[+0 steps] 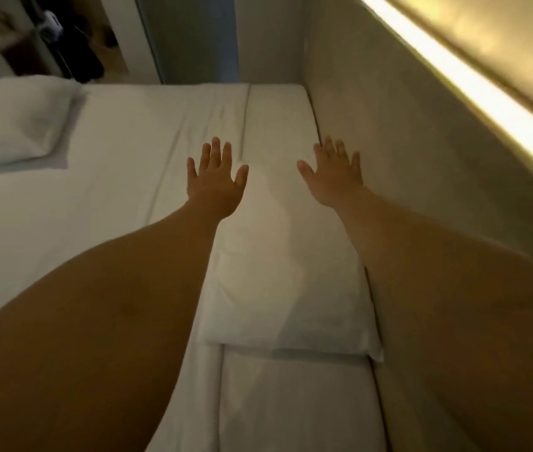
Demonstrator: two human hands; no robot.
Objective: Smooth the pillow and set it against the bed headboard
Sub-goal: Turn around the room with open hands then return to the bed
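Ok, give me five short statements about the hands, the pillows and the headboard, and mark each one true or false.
1. Both hands, left hand and right hand, are spread flat with straight fingers. True.
2. The long white fabric pillow between the arms lies beside the beige padded headboard. True.
3. The left hand grips a pillow corner. False: it is open and grips nothing.
4. Only one pillow is on the bed. False: a second plump white pillow lies far left on the white bedsheet.
5. The strip light above the headboard is off. False: it glows.
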